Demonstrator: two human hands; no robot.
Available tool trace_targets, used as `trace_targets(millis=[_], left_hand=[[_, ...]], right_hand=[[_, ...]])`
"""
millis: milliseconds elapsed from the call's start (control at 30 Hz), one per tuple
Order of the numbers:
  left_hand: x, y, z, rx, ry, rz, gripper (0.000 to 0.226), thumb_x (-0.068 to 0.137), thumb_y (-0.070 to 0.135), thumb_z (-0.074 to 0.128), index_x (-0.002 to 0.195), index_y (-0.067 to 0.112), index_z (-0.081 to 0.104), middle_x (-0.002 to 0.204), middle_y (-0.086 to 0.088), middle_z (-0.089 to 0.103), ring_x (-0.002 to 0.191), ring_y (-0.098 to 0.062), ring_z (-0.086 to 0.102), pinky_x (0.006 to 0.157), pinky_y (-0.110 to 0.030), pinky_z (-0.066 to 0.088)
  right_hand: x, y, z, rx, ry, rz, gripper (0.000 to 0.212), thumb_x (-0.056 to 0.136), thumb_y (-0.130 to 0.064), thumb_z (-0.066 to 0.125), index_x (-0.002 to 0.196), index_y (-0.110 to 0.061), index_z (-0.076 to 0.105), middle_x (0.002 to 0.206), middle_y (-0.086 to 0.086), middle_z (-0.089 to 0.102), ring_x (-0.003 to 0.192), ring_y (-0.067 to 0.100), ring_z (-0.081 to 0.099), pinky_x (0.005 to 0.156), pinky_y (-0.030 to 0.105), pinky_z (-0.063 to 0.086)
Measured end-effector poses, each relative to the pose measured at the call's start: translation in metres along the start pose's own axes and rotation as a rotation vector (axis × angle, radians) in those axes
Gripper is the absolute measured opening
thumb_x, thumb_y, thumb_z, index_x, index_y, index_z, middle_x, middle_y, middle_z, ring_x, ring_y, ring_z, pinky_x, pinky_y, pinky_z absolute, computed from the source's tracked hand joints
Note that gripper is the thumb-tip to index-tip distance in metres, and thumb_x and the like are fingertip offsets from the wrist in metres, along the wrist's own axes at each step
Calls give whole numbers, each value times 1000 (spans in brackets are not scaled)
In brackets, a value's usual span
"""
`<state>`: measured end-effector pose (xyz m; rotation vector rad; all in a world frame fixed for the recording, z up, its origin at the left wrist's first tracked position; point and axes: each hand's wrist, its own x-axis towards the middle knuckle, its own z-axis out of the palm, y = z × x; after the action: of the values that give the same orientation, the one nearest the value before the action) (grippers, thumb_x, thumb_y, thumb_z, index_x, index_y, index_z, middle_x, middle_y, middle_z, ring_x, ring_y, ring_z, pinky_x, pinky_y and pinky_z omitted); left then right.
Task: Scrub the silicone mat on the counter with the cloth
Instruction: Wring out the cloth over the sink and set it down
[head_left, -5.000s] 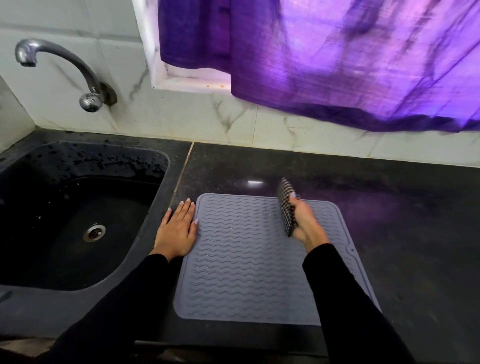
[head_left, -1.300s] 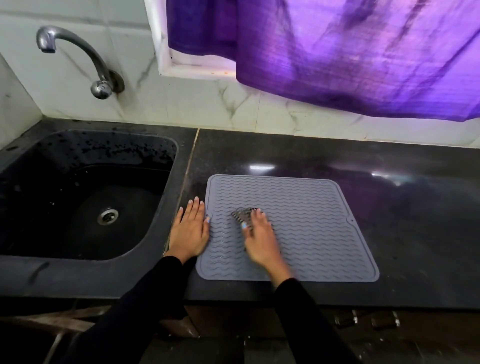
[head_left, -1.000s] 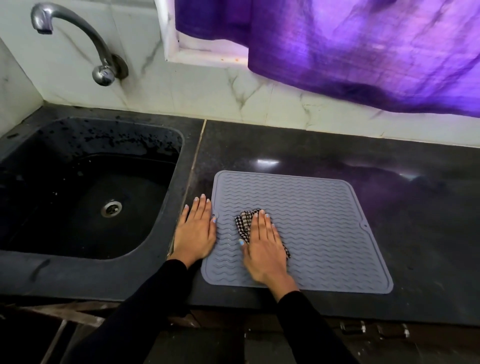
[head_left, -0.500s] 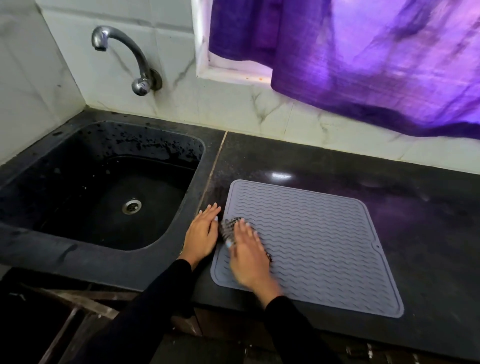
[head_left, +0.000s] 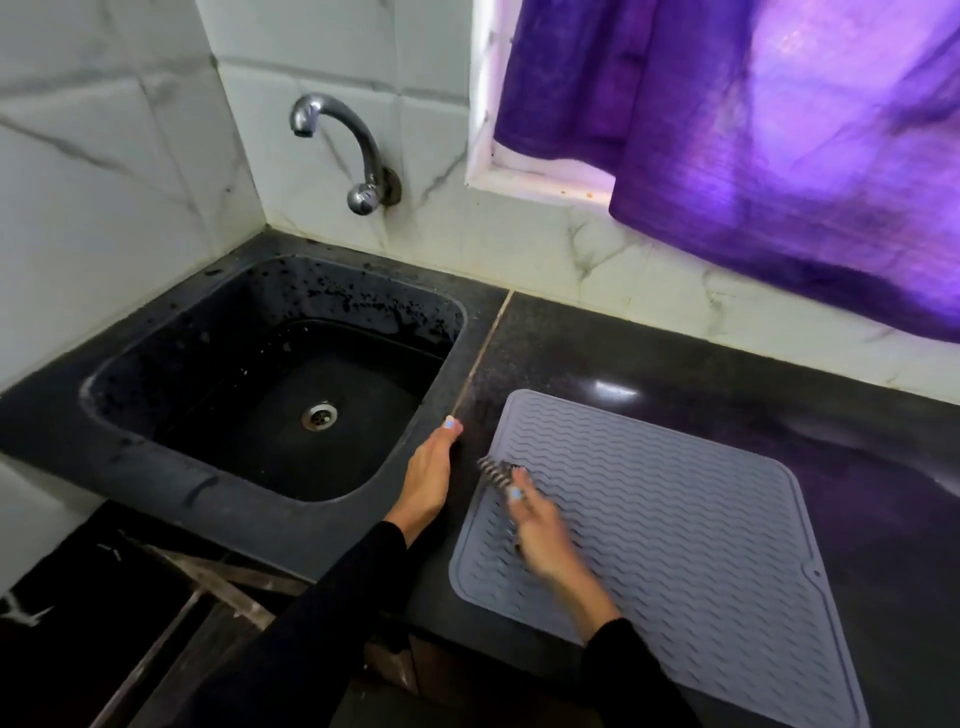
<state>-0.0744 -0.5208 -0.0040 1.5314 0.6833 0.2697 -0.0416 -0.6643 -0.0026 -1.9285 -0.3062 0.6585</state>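
Right hand (head_left: 540, 530), blurred, presses checked cloth (head_left: 493, 470) flat-fingered onto grey silicone mat (head_left: 675, 519) near its left edge. Left hand (head_left: 428, 478), fingers extended, rests on tabletop (head_left: 597, 353) between sink (head_left: 156, 467) and mat.

The counter (head_left: 597, 343) is dark and glossy, with a black sink (head_left: 156, 374) set into its left part. A grey mat (head_left: 675, 530) with wavy ridges lies flat on it, near the front edge. The left hand (head_left: 428, 478) rests on the counter between sink and mat, apart from the mat.
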Motion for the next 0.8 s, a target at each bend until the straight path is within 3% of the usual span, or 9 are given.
trace_targets(millis=[33,100,167,233,333,433,600,700,800], left_hand=[[-1,2,-2,-41,14,-45,68,76,68,39,124,22,56,132,4,55,122,-9,48,104,-28,32],[-6,10,-7,-43,-2,-71,55,85,59,42,122,22,58,124,6,57,114,-8,52,99,-27,38],[-9,16,-10,-144,-33,-113,34,92,45,44,109,22,63,105,9,64,96,-1,58,83,-18,41],[-10,23,-20,-319,-42,-173,23,92,36,48,97,20,65,91,6,68,85,-4,62,82,-21,45],[-2,31,-53,-530,-5,-107,19,91,18,52,97,4,64,84,-2,73,77,-10,68,70,-19,54],[19,36,-101,-600,147,-22,17,88,12,57,98,1,65,94,-11,72,90,-21,68,75,-28,55],[81,33,-184,-588,355,19,17,88,13,58,101,4,65,101,-14,70,97,-27,65,87,-41,52],[125,35,-225,-624,363,-27,18,89,15,57,101,4,64,99,-14,70,93,-27,66,84,-41,53],[175,37,-258,-669,316,-62,19,90,13,55,104,2,62,101,-17,69,92,-28,66,79,-40,54]], right_hand=[[1,-11,-7,377,-57,117,39,100,-30,31,127,-10,52,128,12,58,110,17,54,96,35,44],[-1,-32,-14,900,-122,198,43,98,-29,34,99,-3,68,93,14,71,83,23,65,74,34,53],[6,-55,-8,1099,-152,204,48,96,-29,36,87,-2,74,90,15,72,77,25,69,70,33,56],[17,-74,16,1181,-197,208,47,95,-29,37,87,-1,75,94,16,72,79,25,70,73,34,58],[45,-100,59,1095,-231,204,42,96,-26,36,97,1,69,94,18,71,83,26,69,78,35,55],[77,-120,109,935,-237,180,37,97,-24,39,117,1,56,112,22,64,97,30,63,86,41,51],[135,-148,183,595,-282,54,19,89,-10,56,106,-12,65,107,9,70,102,23,65,93,40,50],[173,-163,212,484,-314,85,21,91,-7,54,103,-21,64,101,1,72,97,15,67,79,29,52],[220,-175,242,497,-269,130,24,90,0,53,104,-18,60,104,10,68,97,22,66,78,35,54]])
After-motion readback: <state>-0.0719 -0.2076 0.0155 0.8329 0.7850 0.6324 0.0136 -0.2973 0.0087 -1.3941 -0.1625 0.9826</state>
